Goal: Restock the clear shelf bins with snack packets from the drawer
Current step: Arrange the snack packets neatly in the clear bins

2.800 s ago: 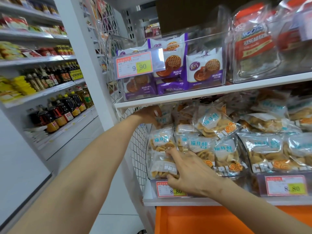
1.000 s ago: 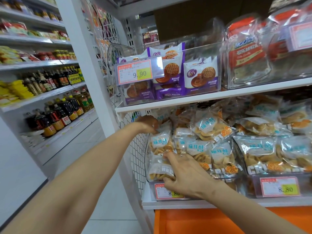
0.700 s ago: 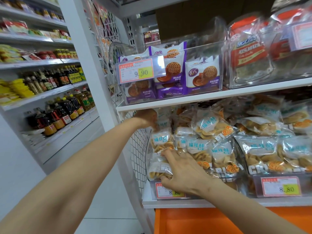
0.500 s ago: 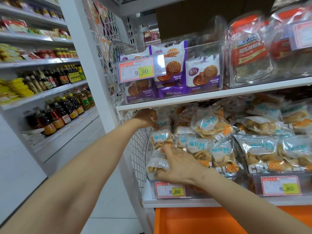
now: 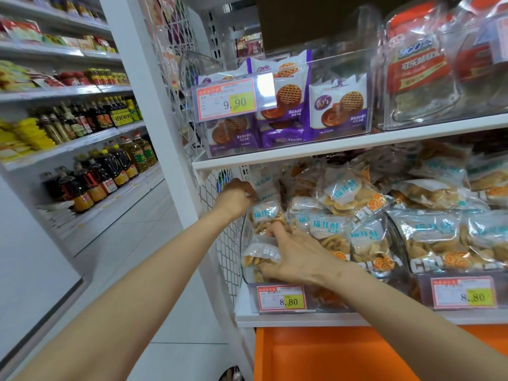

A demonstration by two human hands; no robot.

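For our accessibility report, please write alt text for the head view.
A person's right grip presses snack packets in a clear bin on a shop shelf; the left grip holds a packet higher up. An orange drawer is below.

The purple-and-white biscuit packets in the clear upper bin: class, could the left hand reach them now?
Probably not directly: the left hand is under the white shelf board, and the clear bin's front wall screens the purple-and-white packets; only over its top.
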